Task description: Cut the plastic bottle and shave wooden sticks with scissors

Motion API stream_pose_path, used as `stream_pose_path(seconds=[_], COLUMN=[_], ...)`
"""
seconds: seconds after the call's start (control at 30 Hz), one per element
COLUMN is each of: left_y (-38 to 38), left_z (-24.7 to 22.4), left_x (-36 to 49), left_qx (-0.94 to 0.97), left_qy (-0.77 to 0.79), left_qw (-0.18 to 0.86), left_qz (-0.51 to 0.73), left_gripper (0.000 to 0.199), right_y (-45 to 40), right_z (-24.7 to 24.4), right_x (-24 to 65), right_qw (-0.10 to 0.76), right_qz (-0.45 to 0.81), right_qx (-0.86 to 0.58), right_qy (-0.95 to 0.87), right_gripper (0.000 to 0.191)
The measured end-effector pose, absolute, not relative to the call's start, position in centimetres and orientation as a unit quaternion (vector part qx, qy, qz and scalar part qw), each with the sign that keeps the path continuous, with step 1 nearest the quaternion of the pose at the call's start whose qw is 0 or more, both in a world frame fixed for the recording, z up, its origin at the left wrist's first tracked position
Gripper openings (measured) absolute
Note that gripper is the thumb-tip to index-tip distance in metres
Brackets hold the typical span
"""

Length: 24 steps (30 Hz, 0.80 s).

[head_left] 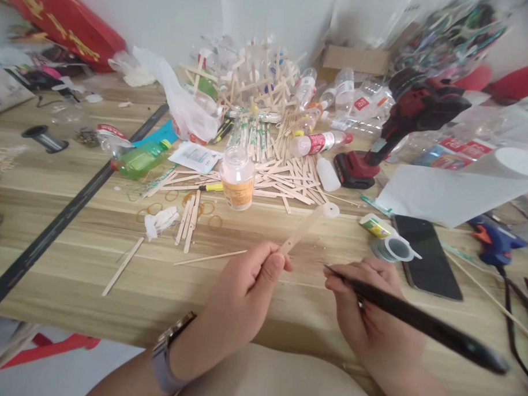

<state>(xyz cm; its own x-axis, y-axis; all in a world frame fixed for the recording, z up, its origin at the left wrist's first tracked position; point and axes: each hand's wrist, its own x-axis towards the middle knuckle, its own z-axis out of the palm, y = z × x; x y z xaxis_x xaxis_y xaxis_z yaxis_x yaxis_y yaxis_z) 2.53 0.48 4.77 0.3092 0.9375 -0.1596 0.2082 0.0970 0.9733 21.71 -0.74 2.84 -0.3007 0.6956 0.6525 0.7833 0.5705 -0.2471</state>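
Note:
My left hand (254,287), with a watch on its wrist, pinches the lower end of a pale flat strip (301,228). A small white disc (330,210) sits at the strip's far end, and a hole shows near my fingers. To the right, my right hand (373,308) is closed around a long dark tool (419,319), its thin tip pointing left towards the strip but apart from it. Beyond the left hand stands an open clear jar (237,180) with an orange label. A thin stick (210,257) lies beside the left hand.
Loose wooden sticks (286,178) cover the table's middle. Plastic bottles (320,143) and a red cordless drill (405,119) are behind. On the right are a phone (427,255), a small cup (392,248) and a blue glue gun (496,238); a green bottle (142,159) lies left.

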Motion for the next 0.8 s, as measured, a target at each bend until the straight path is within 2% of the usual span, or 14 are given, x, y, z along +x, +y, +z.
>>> stream_pose_path(seconds=[0.2,0.27,0.4,0.6,0.8], left_y=[-0.1,-0.2,-0.3,-0.5,0.1], left_z=[4.8,4.6,4.5,4.5,4.5], left_x=[2.9,3.0,3.1,3.2,3.2], left_qx=[0.717,0.738,0.747,0.732,0.595], left_qy=[0.529,0.528,0.527,0.527,0.539], left_qw=[0.347,0.307,0.276,0.309,0.504], left_qz=[0.293,0.289,0.297,0.303,0.319], left_gripper=[0.034,0.033,0.029,0.031,0.042], right_y=[-0.5,-0.4,-0.3,0.0,-0.3], right_z=[4.0,4.1,3.7,3.6,3.6], right_x=[20.5,20.2,20.1,20.0,19.9], right_qw=[0.357,0.353,0.347,0.345,0.340], right_qz=[-0.055,-0.056,-0.061,-0.074,-0.090], right_qx=[-0.479,-0.492,-0.475,-0.479,-0.448], right_qy=[-0.800,-0.794,-0.806,-0.803,-0.822], right_gripper=[0.025,0.029,0.024,0.021,0.013])
